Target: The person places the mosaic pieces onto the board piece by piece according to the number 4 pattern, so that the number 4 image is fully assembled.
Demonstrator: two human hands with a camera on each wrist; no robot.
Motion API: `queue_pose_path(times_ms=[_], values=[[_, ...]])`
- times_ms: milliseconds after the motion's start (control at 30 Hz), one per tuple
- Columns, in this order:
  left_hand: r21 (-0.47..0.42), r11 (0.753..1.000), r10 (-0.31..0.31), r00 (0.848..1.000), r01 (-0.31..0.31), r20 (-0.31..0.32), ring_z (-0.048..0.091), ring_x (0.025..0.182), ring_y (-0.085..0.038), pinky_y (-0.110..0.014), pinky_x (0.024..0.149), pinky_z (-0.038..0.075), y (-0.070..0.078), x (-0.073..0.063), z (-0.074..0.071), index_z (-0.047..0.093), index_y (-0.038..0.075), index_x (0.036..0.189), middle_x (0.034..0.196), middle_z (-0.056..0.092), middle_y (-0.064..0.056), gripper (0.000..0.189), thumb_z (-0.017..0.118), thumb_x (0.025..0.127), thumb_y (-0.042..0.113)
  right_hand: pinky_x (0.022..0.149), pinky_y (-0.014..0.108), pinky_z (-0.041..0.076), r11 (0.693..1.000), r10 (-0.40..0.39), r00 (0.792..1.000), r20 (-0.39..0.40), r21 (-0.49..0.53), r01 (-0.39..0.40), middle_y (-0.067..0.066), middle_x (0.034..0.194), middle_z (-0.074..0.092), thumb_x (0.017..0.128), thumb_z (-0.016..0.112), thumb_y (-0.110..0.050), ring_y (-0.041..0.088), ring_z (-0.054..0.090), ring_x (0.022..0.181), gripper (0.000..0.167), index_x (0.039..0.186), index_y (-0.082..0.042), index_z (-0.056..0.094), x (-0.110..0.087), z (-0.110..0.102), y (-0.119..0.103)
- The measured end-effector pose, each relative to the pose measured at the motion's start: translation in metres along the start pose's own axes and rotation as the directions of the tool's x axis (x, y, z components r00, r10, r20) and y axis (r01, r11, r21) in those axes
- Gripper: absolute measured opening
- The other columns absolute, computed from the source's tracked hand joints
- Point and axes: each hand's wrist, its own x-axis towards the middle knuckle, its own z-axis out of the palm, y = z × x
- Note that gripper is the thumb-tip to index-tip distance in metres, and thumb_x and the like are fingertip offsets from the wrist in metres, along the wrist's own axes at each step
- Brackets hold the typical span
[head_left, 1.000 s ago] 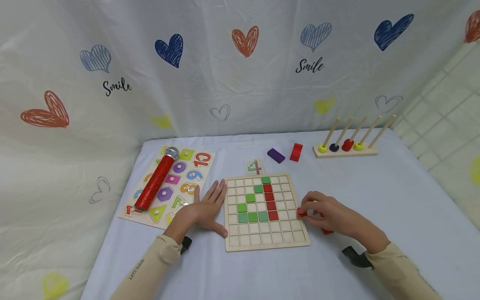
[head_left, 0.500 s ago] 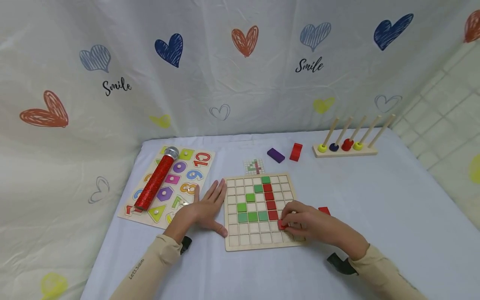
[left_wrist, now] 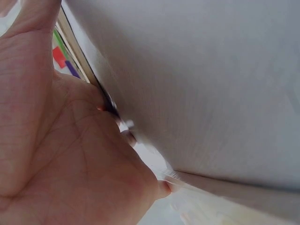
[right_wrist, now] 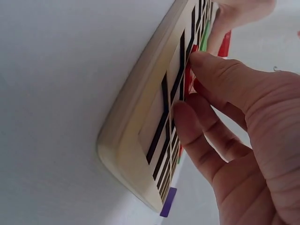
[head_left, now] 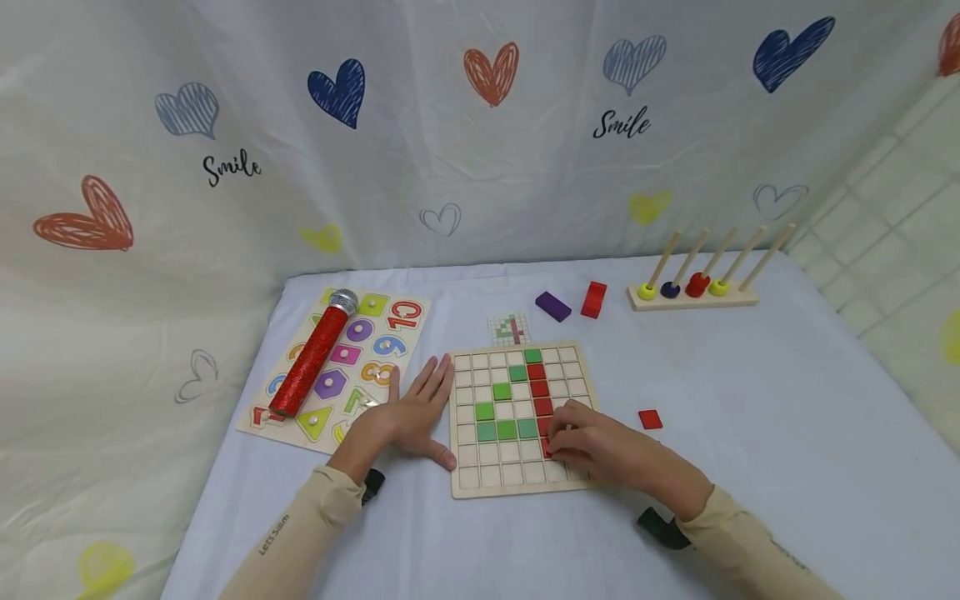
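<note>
In the head view, a square wooden grid board (head_left: 525, 493) lies on the table with green tiles (head_left: 502, 392) and a column of red tiles (head_left: 539, 389) in its cells. My left hand (head_left: 408, 417) rests along the board's left edge, fingers stretched and spread, thumb near the lower corner. My right hand (head_left: 611, 446) reaches over the board's right side. Its thumb and fingertips pinch a red tile (right_wrist: 188, 75) at the cell below the red column; the fingers partly cover it. A loose red tile (head_left: 650, 419) lies on the table beyond that hand.
Behind the board lie a small pattern card (head_left: 508, 330), a purple block (head_left: 553, 306) and a red block (head_left: 593, 299). A red microphone (head_left: 311, 358) rests on a number puzzle (head_left: 412, 336) at left. A peg stand (head_left: 697, 302) with beads stands at back right.
My right hand has carried the red tile leftward from beside the board to the cell below the red column. The left hand stays at the board's edge.
</note>
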Motion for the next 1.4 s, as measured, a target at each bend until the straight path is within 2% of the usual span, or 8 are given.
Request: queue_pose_path(times_ms=[167, 333, 500, 633, 800, 933, 1200, 1400], values=[[-0.013, 1.0, 0.012, 1.0, -0.012, -0.008, -0.017, 0.169, -0.032, -0.078, 0.125, -0.015, 0.001, -0.002, -0.003, -0.008, 0.009, 0.172, 0.182, -0.02, -0.006, 0.15, 0.084, 0.075, 0.075, 0.084, 0.021, 0.062, 1.0, -0.008, 1.0, -0.012, 0.004, 0.008, -0.002, 0.105, 0.067, 0.088, 0.087, -0.006, 0.013, 0.058, 0.101, 0.019, 0.105, -0.013, 0.083, 0.001, 0.001, 0.001], [-0.054, 0.998, 0.028, 0.999, -0.029, -0.015, -0.02, 0.169, -0.031, -0.077, 0.124, -0.021, -0.005, 0.003, 0.004, -0.011, 0.01, 0.172, 0.181, -0.022, -0.005, 0.153, 0.085, 0.072, 0.077, 0.086, 0.021, 0.062, 0.999, -0.044, 0.998, -0.035, 0.011, 0.044, -0.003, 0.107, 0.068, 0.088, 0.088, -0.009, 0.01, 0.06, 0.102, 0.019, 0.105, -0.013, 0.083, -0.002, 0.001, 0.003], [-0.055, 0.998, 0.012, 1.0, -0.012, -0.009, -0.025, 0.168, -0.028, -0.074, 0.123, -0.025, -0.008, 0.01, 0.009, -0.015, 0.014, 0.171, 0.179, -0.027, -0.002, 0.155, 0.086, 0.072, 0.075, 0.088, 0.024, 0.063, 0.997, -0.073, 0.994, -0.077, 0.008, 0.074, -0.002, 0.11, 0.071, 0.086, 0.089, -0.007, 0.011, 0.062, 0.105, 0.023, 0.107, -0.014, 0.083, -0.006, 0.0, 0.007], [-0.036, 0.999, 0.005, 1.0, -0.005, 0.005, -0.023, 0.168, -0.029, -0.076, 0.124, -0.022, -0.004, 0.006, 0.005, -0.014, 0.013, 0.172, 0.18, -0.025, -0.003, 0.153, 0.085, 0.073, 0.075, 0.087, 0.024, 0.063, 0.995, -0.097, 0.99, -0.102, -0.01, 0.097, -0.001, 0.11, 0.071, 0.083, 0.09, -0.004, 0.011, 0.062, 0.105, 0.024, 0.104, -0.014, 0.083, -0.01, -0.001, 0.011], [-0.006, 1.0, 0.011, 1.0, -0.011, -0.005, -0.017, 0.169, -0.032, -0.078, 0.126, -0.016, -0.001, 0.001, 0.0, -0.009, 0.01, 0.172, 0.181, -0.021, -0.006, 0.15, 0.083, 0.074, 0.077, 0.086, 0.023, 0.063, 0.997, -0.073, 0.994, -0.087, 0.001, 0.074, -0.002, 0.112, 0.07, 0.085, 0.089, -0.005, 0.011, 0.061, 0.106, 0.023, 0.105, -0.015, 0.083, -0.015, -0.002, 0.012], [-0.022, 1.0, 0.014, 1.0, -0.014, 0.002, -0.019, 0.169, -0.03, -0.077, 0.125, -0.018, -0.003, 0.003, 0.001, -0.01, 0.01, 0.172, 0.181, -0.022, -0.005, 0.151, 0.083, 0.074, 0.077, 0.086, 0.022, 0.063, 0.998, -0.053, 0.996, -0.068, 0.01, 0.054, -0.002, 0.114, 0.069, 0.086, 0.089, -0.006, 0.012, 0.061, 0.106, 0.025, 0.108, -0.016, 0.082, -0.019, -0.003, 0.012], [-0.053, 0.998, 0.021, 1.0, -0.022, -0.01, -0.024, 0.168, -0.03, -0.075, 0.123, -0.024, -0.01, 0.011, 0.011, -0.012, 0.012, 0.172, 0.18, -0.025, -0.004, 0.156, 0.084, 0.07, 0.079, 0.086, 0.01, 0.056, 0.999, -0.036, 0.994, -0.1, -0.008, 0.035, -0.003, 0.113, 0.067, 0.081, 0.09, -0.001, 0.011, 0.062, 0.103, 0.03, 0.106, -0.016, 0.082, -0.033, -0.014, 0.017], [-0.055, 0.998, 0.027, 0.999, -0.028, -0.019, -0.02, 0.169, -0.032, -0.077, 0.123, -0.021, -0.007, 0.006, 0.006, -0.01, 0.011, 0.172, 0.181, -0.022, -0.005, 0.155, 0.083, 0.07, 0.081, 0.078, 0.017, 0.061, 1.0, 0.026, 0.997, -0.075, -0.011, -0.027, -0.001, 0.114, 0.069, 0.08, 0.091, 0.001, 0.013, 0.063, 0.101, 0.036, 0.11, -0.015, 0.081, -0.048, -0.029, 0.024]])
